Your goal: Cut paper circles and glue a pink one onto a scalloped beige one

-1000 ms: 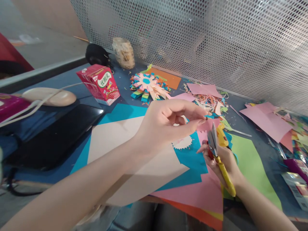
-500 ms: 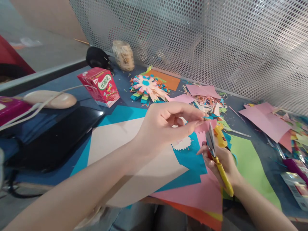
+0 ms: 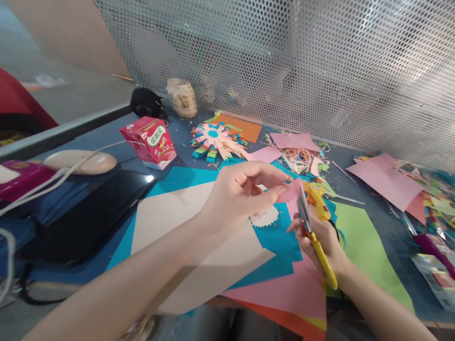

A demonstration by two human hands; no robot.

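Observation:
Between its thumb and fingertips, my left hand (image 3: 240, 192) pinches a small pink paper piece (image 3: 291, 190) above the sheets. My right hand (image 3: 322, 237) is wrapped round scissors with yellow handles (image 3: 322, 260), their blades pointing up at the right edge of the pink piece. Below lie a large pale sheet (image 3: 170, 213), a blue sheet (image 3: 249, 274), a pink sheet (image 3: 295, 293) and a green sheet (image 3: 366, 246). A white disc with a toothed edge (image 3: 266, 217) rests on the blue sheet, partly behind my left hand.
A layered paper flower (image 3: 213, 134), red drink carton (image 3: 151, 142), jar (image 3: 182, 98), black tablet-like object (image 3: 88, 215) and pale computer mouse (image 3: 85, 162) stand or lie at left and back. Yellow glue gun (image 3: 320, 201) lies behind my right hand. Paper scraps (image 3: 302, 158) lie near the perforated screen (image 3: 277, 61).
The camera view has tilted up slightly. The pink piece is turned a little differently and my right hand with the scissors has shifted slightly left in view.

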